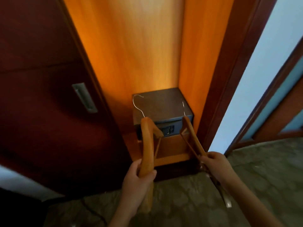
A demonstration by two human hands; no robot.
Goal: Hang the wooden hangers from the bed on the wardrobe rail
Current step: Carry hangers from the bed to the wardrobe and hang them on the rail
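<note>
- A dark red sliding door [49, 95] is seen to the left of the safe [162, 108], with a recessed metal handle [85, 97] set into it.
- The left hand [139, 176] is seen below and left of the safe, closed around the lower arm of a wooden hanger [146, 145].
- That left hanger is held upright, its wood overlapping the safe's front left corner and its metal hook [137, 104] standing over the safe's left side.
- The safe, dark grey with a keypad [168, 129] on its front, is seated on the floor of the open wardrobe [131, 46], whose lit orange wooden panels rise behind and beside it.
- A second wooden hanger [190, 135] is seen edge-on at the safe's right front corner, with its thin hook [183, 107] over the safe's right side.
- The right hand [213, 163] is seen below and right of the safe, closed around that hanger; more wood and a metal clip [227, 203] are seen trailing below the wrist, too blurred to be told apart.
- A pale blue wall [255, 79] and patterned carpet [246, 177] are seen to the right of and below the safe.
- No rail is shown in the view.
</note>
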